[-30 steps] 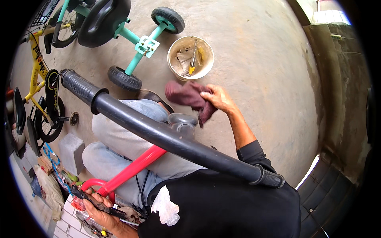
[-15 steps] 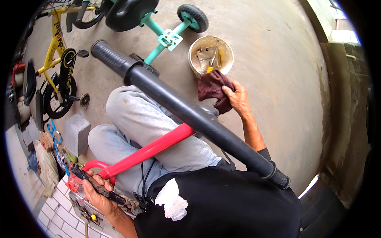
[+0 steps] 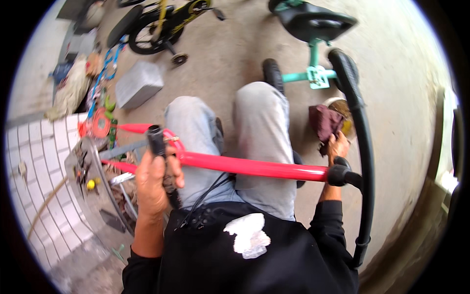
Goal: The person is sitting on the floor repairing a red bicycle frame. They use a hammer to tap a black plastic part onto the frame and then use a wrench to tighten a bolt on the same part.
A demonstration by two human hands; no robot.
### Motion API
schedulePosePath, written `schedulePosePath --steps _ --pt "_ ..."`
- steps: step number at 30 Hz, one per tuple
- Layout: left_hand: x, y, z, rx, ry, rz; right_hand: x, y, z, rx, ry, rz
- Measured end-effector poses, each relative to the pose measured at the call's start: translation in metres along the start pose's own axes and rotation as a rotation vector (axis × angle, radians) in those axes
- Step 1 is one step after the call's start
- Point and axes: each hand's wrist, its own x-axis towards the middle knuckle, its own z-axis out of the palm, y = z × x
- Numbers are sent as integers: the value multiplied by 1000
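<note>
Through the head camera I see the left hand [image 3: 152, 185] curled around a dark rod [image 3: 156, 141], which stands nearly upright beside the forked left end of a red frame [image 3: 254, 166]. That frame lies across the jeans-clad legs [image 3: 264, 122] — its right end meets a black handlebar [image 3: 363, 142] running lengthwise down my view. Just beyond the frame's right end, the right hand [image 3: 338, 148] pinches a maroon cloth [image 3: 325, 122] by its lower part. From here the cloth hides part of a pale bucket [image 3: 337, 101] on the floor [image 3: 406, 122]; I can't tell whether the two touch. Near the bucket stands a teal tricycle [image 3: 314, 76] with a black seat, and left of the knees I make out a grey block [image 3: 139, 84].
</note>
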Motion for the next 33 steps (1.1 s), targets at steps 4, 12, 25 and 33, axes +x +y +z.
schedulePosePath --steps 4,12,25,33 --pt "-11 3 -8 -98 -60 -31 1 33 16 -22 305 -281" --pt "-33 -8 -53 -162 -52 6 -32 72 33 592 -41 -325" --pt "-58 -32 -108 -42 168 75 -40 -23 -8 1291 -582 -111" --pt "-52 -28 -96 97 293 174 -75 -36 -41 1384 -556 -28"
